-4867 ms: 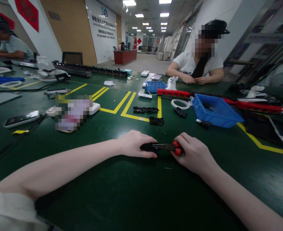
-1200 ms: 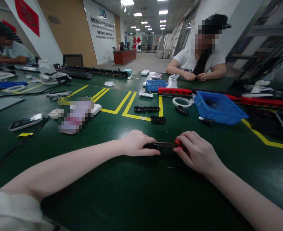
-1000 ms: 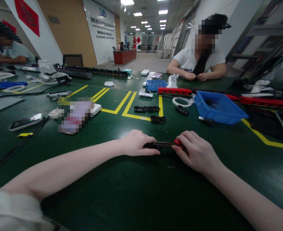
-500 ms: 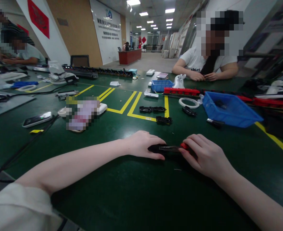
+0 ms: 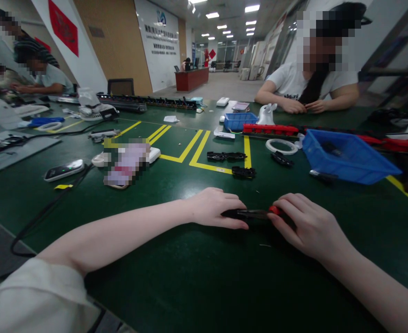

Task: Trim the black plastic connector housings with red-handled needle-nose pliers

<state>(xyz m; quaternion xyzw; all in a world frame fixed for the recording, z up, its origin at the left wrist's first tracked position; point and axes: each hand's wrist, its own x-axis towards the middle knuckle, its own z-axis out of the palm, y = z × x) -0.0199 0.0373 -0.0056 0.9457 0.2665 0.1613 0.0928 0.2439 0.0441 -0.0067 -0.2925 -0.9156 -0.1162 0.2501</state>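
Over the near part of the glossy dark green surface (image 5: 197, 282), pinching a small black part (image 5: 232, 213), mostly hidden, between the thumb and fingers of the left hand (image 5: 217, 208), with that grip clamped on it. Holding slim dark metal pliers (image 5: 257, 214) with a red handle (image 5: 274, 210) in the right hand (image 5: 304, 222), with that grip wrapped around the handle. Pointing the pliers leftward, toward the black part and the left fingertips, but leaving unclear the spread of the plier jaws. Working just beyond a thin pale scrap (image 5: 265, 245) and short of a stubby black plastic piece (image 5: 243, 172) lying at a yellow tape outline (image 5: 207, 167). Having, inside that outline, a longer jointed black plastic piece (image 5: 226, 156); to its right, a flat white ring (image 5: 268, 147) and an open blue plastic bin (image 5: 349, 173) holding something dark. Having, well to the left, a white-edged handheld device (image 5: 64, 170) with a black screen. Facing, across the surface, a person in a white T-shirt (image 5: 282, 85).
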